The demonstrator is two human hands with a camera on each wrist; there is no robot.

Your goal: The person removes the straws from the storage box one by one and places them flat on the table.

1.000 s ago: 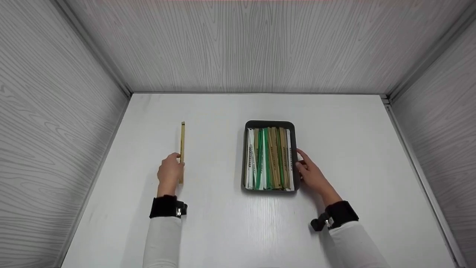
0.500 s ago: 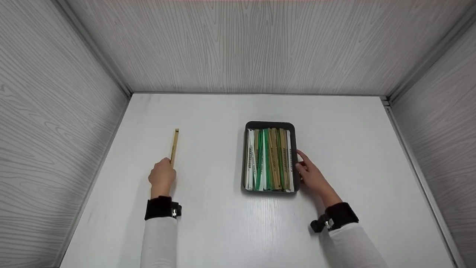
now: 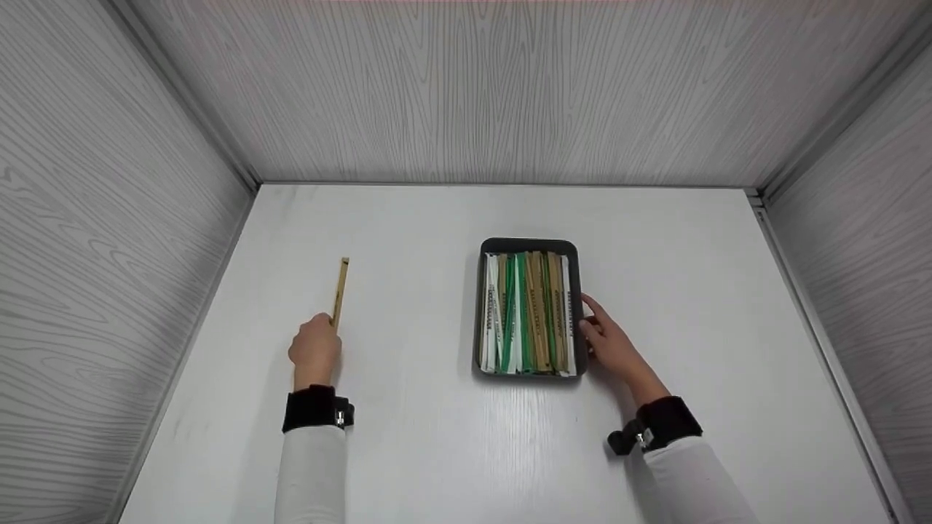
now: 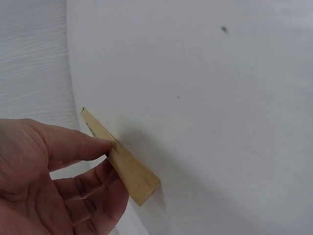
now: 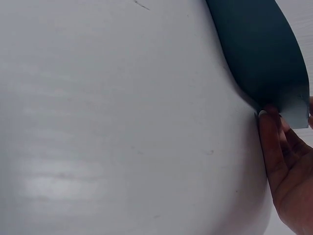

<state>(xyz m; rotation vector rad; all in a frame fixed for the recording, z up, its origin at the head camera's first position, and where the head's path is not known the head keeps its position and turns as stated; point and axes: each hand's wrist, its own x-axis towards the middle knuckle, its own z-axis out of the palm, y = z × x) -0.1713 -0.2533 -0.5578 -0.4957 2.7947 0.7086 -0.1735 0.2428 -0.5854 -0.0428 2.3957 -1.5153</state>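
Note:
In the head view my left hand holds a long, narrow tan paper packet over the left part of the table. The left wrist view shows the thumb and fingers pinching the packet along its length; faint print runs along it. My right hand grips the right side of a dark tray, thumb at the rim. From the right wrist, fingertips show at the base of the tray's outer wall. White, green and brown paper packets lie lengthwise side by side in the tray.
A white table carries the tray, which sits right of centre. Grey wood-grained panels enclose the table at the back, the left and the right.
My left hand has moved left and toward me with the tan packet, whose far end now leans slightly right. My right hand stays at the tray.

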